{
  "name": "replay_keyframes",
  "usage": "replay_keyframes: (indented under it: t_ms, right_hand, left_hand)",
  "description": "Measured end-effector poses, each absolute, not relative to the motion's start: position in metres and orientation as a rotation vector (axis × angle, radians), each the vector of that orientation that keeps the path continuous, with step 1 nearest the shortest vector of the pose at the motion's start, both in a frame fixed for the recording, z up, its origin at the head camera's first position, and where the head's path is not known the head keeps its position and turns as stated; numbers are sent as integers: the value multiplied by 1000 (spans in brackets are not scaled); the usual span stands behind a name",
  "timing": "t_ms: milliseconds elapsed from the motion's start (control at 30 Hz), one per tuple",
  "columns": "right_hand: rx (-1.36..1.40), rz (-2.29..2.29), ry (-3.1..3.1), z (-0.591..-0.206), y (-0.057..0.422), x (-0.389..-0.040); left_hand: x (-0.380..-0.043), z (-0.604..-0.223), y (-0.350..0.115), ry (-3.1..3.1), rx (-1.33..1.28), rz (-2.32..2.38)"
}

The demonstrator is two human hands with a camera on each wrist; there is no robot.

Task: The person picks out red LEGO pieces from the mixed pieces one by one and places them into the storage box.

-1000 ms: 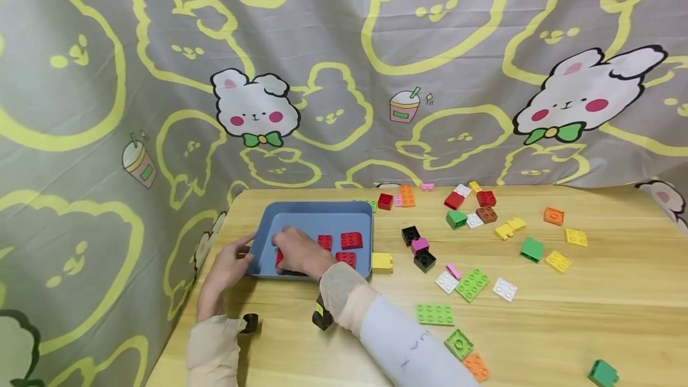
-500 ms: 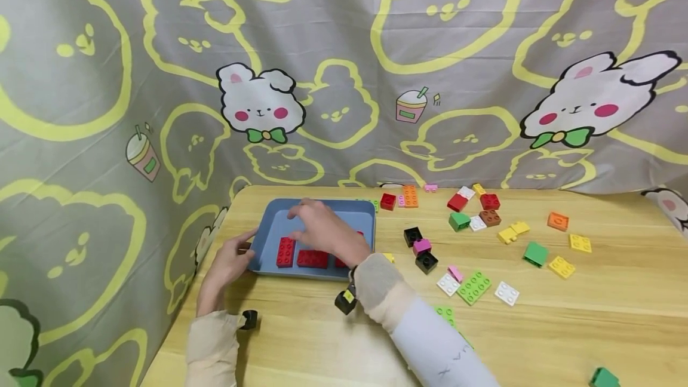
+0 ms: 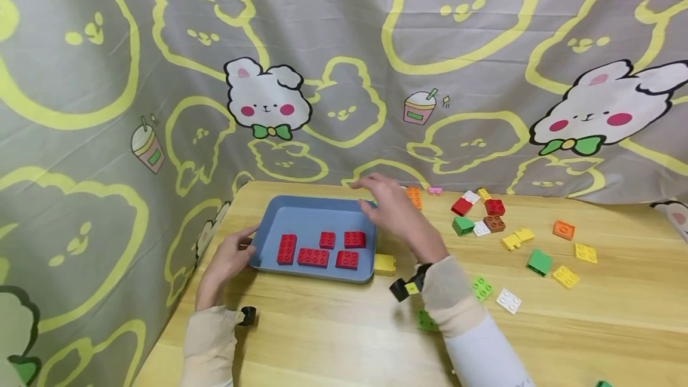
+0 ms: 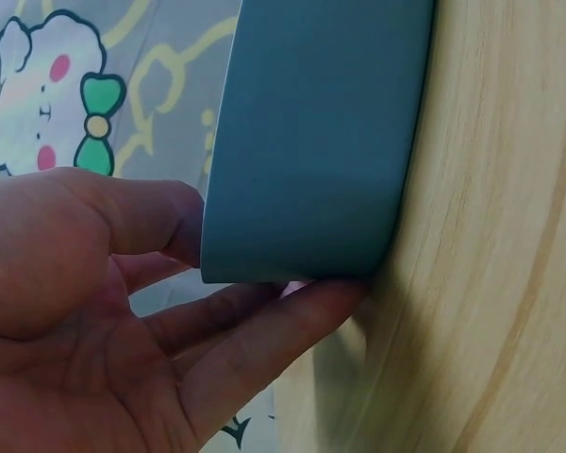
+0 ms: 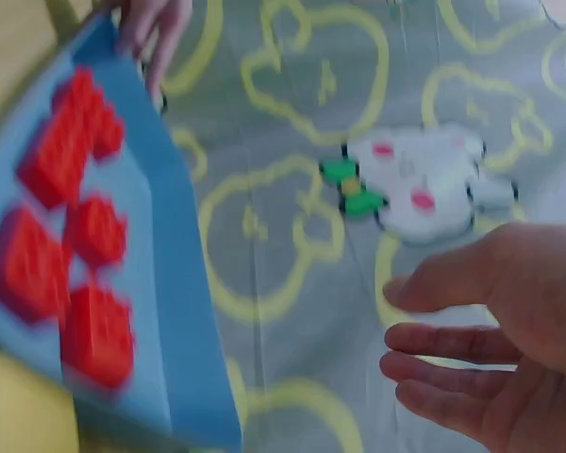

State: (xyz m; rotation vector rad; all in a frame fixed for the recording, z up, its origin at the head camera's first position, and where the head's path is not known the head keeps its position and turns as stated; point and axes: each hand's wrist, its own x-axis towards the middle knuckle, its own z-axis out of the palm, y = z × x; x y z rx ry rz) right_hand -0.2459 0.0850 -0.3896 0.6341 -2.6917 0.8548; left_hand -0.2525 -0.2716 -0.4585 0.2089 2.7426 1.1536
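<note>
A blue-grey tray [image 3: 301, 220] lies on the table with several red toy building bricks [image 3: 313, 257] inside. My left hand [image 3: 228, 261] holds its left end; in the left wrist view the thumb reaches the rim of the tray [image 4: 311, 160] while the fingers [image 4: 274, 349] press its outer wall. Over the tray's far right corner, my right hand [image 3: 395, 211] hovers with nothing in it. The right wrist view shows that hand [image 5: 491, 349] with its fingers extended and parted, to one side of the blurred tray [image 5: 179, 302].
A yellow brick [image 3: 384, 264] sits against the tray's right side. Loose bricks lie across the table's right half, among them a red one [image 3: 494, 206], a green one [image 3: 539, 261] and a white one [image 3: 508, 301]. A patterned curtain [image 3: 344, 112] hangs behind the table.
My right hand has risen from the red bricks inside the tray and moved right, past its far right corner, uncovering them. The left hand stays at the tray's left end.
</note>
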Motion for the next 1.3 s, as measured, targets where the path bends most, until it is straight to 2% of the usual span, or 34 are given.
replay_keyframes:
  t_ms: [333, 567, 733, 1300]
  right_hand:
    - [536, 738, -2897, -414, 135, -278]
    - [545, 532, -3045, -429, 135, -297]
    - [577, 612, -3044, -441, 131, -306]
    - [480, 588, -3058, -454, 132, -308]
  left_hand:
    - [-255, -461, -270, 2725, 190, 1172]
    - [-256, -460, -271, 2738, 222, 1161]
    - [-254, -460, -273, 2730, 224, 1171]
    - [-255, -463, -272, 2708, 201, 1199]
